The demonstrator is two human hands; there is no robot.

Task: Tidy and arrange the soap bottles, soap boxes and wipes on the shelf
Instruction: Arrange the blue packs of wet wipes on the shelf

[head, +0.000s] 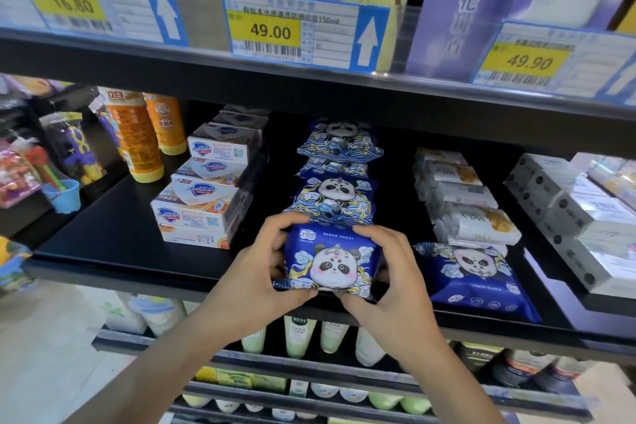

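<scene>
A blue panda wipes pack (332, 260) sits at the front of the black shelf (113, 234). My left hand (261, 272) grips its left side and my right hand (389, 282) grips its right side, thumbs under its lower edge. Behind it runs a row of matching panda wipes packs (335, 196). Another panda wipes pack (478, 275) lies flat to the right. White soap boxes (203, 196) are stacked to the left. Orange soap bottles (141, 134) stand at the back left.
White wipes packs (468, 200) are stacked right of the panda row, with grey-white boxes (578, 217) further right. Toys (51, 165) hang at far left. Price tags (275, 31) line the upper shelf edge. Bottles (299, 337) fill the lower shelves.
</scene>
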